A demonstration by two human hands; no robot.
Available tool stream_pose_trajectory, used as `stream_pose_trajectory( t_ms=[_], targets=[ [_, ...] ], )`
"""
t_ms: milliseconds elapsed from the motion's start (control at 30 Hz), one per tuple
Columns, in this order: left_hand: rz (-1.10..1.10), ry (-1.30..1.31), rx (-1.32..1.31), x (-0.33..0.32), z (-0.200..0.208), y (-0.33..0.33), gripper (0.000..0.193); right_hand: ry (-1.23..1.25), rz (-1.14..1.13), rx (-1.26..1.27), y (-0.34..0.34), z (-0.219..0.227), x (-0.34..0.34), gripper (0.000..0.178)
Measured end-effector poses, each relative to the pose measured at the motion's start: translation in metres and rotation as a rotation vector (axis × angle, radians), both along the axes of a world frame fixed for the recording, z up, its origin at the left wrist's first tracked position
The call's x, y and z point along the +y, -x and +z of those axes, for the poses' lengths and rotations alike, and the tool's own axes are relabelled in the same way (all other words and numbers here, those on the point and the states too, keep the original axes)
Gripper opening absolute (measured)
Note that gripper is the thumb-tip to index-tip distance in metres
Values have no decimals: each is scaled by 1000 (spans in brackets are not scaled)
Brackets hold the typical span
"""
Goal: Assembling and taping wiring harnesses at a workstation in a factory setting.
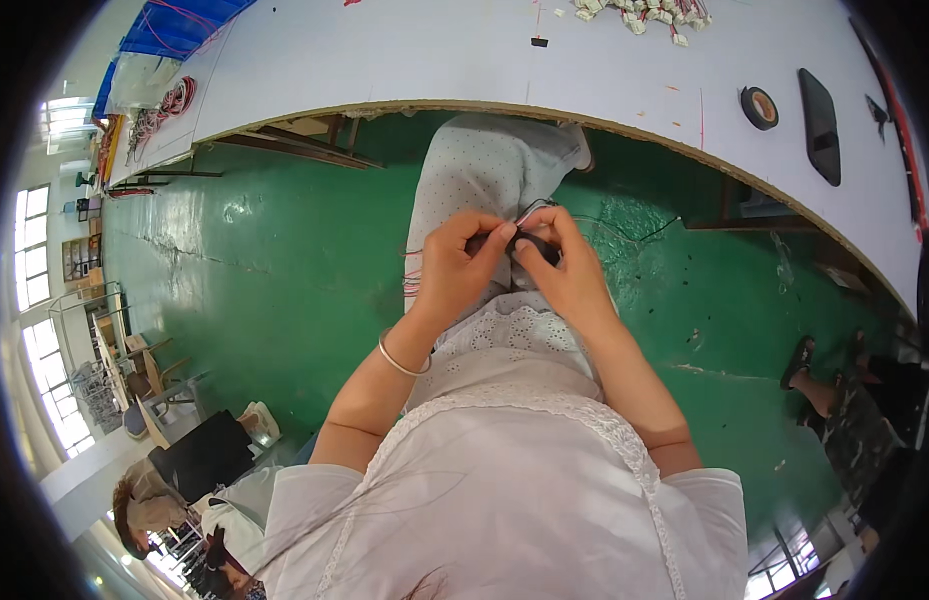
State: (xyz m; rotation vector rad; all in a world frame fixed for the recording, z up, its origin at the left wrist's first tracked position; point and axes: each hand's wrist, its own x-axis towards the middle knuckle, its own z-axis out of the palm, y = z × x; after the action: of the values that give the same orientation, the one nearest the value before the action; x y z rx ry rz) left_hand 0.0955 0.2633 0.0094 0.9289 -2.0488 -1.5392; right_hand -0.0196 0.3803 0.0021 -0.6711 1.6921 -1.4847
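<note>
Above my lap, my left hand [455, 262] and my right hand [573, 272] are close together, both closed with thumbs and fingertips pinching. Between them is a small black piece [540, 247], mostly covered by the fingers, so its exact kind cannot be made out. Thin red and white wires [412, 277] hang beside my left hand, over the trouser leg. Past my right hand a thin dark wire [640, 238] runs out to the right, and a short loop of wire shows above the right fingertips.
A white table [465, 75] curves across the top. On it are white connectors [650, 14], a black tape roll [760, 108], a black phone-shaped object [820, 127], bundled wires [177, 98] and a blue bin [175, 28]. Another person [175, 500] is at lower left; feet [803, 362] show at right.
</note>
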Motion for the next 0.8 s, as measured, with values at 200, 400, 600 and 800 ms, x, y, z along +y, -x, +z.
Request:
stream_pose_trajectory(
  t_ms=[200, 400, 600, 800],
  targets=[
    [-76, 344, -5, 7, 11, -1, 7, 15, -22, -191, -3, -7, 0, 14],
    [-118, 566, -1, 7, 16, 0, 7, 24, -110, 165, -11, -11, -3, 13],
    [9, 382, -33, 6, 0, -3, 10, -13, -170, 107, -18, -26, -24, 16],
    [33, -47, -1, -18, 38, 2, 13, -34, -239, -95, 17, -54, 15, 12]
  ],
)
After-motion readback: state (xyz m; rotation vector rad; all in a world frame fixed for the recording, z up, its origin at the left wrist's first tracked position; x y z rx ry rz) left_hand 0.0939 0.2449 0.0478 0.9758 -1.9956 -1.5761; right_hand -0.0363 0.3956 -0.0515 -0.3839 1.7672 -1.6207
